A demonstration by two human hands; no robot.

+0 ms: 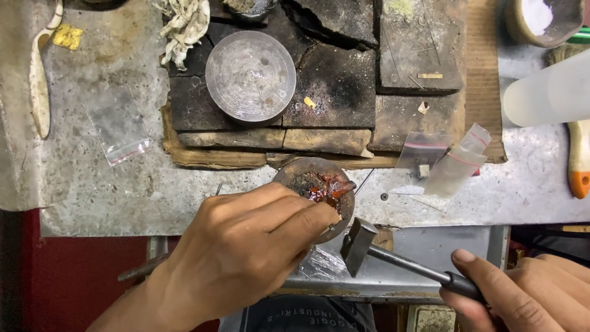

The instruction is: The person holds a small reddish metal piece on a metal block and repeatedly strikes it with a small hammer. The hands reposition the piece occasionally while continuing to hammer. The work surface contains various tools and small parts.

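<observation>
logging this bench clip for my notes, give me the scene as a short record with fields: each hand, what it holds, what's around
left hand: left hand pressing a thin tool onto a small round metal dish with red residue
right hand: right hand in a closed grip on the dark handle of a small metal hammer
hammer position: head just right of the dish, apart from it
surface: scuffed grey metal bench top
behind dish: charred dark blocks, one bearing a round flat steel block
nearby: clear zip bags with red strips
</observation>
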